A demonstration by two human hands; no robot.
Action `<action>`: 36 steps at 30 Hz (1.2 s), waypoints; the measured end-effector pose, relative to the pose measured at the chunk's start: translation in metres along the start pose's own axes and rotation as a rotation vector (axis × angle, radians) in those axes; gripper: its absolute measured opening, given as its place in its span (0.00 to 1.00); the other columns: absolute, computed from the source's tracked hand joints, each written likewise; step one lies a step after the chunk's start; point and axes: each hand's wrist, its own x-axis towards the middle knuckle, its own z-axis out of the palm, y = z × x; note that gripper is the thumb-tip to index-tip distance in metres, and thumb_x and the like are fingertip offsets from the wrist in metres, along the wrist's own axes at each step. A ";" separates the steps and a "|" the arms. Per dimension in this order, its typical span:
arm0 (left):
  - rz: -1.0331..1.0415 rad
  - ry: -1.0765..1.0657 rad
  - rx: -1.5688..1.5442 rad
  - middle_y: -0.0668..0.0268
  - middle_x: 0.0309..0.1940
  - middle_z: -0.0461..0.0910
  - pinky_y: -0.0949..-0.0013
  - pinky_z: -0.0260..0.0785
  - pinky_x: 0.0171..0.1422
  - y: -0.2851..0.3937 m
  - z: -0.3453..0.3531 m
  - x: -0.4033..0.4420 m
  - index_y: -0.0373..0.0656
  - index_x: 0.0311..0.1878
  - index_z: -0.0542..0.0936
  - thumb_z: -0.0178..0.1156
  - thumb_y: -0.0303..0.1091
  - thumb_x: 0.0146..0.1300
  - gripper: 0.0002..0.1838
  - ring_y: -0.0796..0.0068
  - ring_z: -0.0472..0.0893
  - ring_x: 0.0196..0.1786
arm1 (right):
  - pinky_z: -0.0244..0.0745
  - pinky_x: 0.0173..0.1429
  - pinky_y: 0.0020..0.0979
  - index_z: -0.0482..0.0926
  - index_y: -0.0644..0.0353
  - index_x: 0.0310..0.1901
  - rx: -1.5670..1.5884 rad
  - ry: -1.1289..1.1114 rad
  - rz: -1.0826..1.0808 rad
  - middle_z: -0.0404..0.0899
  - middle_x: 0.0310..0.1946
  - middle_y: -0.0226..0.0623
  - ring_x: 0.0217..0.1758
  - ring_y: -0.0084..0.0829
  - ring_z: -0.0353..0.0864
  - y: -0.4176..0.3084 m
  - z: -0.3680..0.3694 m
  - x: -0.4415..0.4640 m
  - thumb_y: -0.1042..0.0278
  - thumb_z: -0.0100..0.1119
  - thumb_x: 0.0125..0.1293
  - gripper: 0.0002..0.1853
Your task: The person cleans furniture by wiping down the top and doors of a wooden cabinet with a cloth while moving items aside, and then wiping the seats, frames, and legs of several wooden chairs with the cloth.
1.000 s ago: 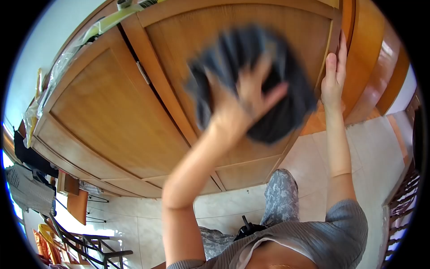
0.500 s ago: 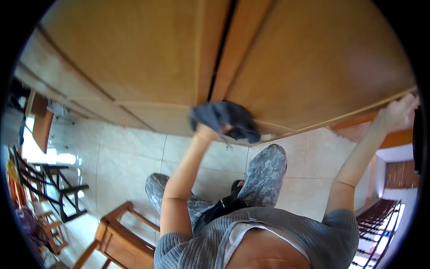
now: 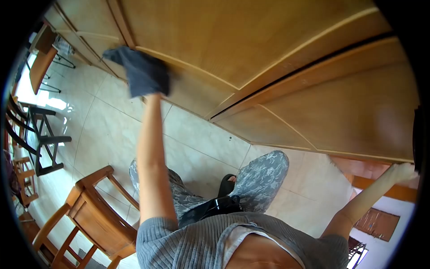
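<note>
A dark grey-blue cloth [image 3: 145, 71] drapes over my left hand [image 3: 153, 95], whose fingers are hidden beneath it. The cloth lies against the lower part of a wooden cabinet door [image 3: 192, 36], left of centre, and its edge is blurred. Far to the right, my right hand [image 3: 403, 173] is closed at the outer edge of the right wooden door [image 3: 354, 103]; its fingertips are partly hidden. A dark gap slants between the two doors.
Behind my left side stands a wooden chair [image 3: 101, 219]. A dark chair [image 3: 45, 139] is farther left, near a wooden-topped table [image 3: 41, 71]. Pale floor tiles [image 3: 112, 116] run under the cabinet, and my knees are bent close to its base.
My left hand has carried the cloth leftward and up along the cabinet. The view has turned, so the doors slant differently; my right hand stays at the door edge.
</note>
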 end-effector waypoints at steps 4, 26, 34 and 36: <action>-0.480 -0.241 -0.268 0.41 0.55 0.61 0.61 0.51 0.67 0.153 0.004 -0.145 0.25 0.58 0.61 0.45 0.29 0.63 0.22 0.48 0.63 0.58 | 0.69 0.55 0.34 0.69 0.70 0.51 -0.099 -0.017 -0.049 0.67 0.53 0.49 0.51 0.40 0.72 0.002 -0.002 0.004 0.70 0.46 0.64 0.17; -0.724 0.292 -0.868 0.62 0.72 0.40 0.68 0.40 0.74 0.086 0.074 -0.209 0.38 0.71 0.42 0.33 0.38 0.70 0.29 0.69 0.43 0.73 | 0.72 0.47 0.39 0.75 0.75 0.42 -0.202 -0.116 -0.303 0.74 0.42 0.52 0.42 0.43 0.76 0.025 -0.003 0.013 0.70 0.50 0.60 0.15; -0.797 0.083 -0.733 0.52 0.71 0.34 0.61 0.34 0.74 0.007 0.057 -0.085 0.35 0.70 0.39 0.45 0.34 0.63 0.37 0.56 0.38 0.73 | 0.74 0.42 0.37 0.76 0.76 0.38 -0.042 -0.122 -0.260 0.77 0.38 0.51 0.37 0.41 0.78 0.045 -0.001 0.024 0.72 0.51 0.58 0.12; -0.713 0.063 -0.687 0.50 0.71 0.33 0.59 0.32 0.73 0.025 0.054 -0.087 0.34 0.70 0.38 0.48 0.34 0.61 0.40 0.53 0.37 0.73 | 0.75 0.41 0.36 0.76 0.76 0.38 -0.076 -0.144 -0.310 0.78 0.37 0.50 0.36 0.40 0.78 0.056 -0.002 0.025 0.74 0.51 0.58 0.12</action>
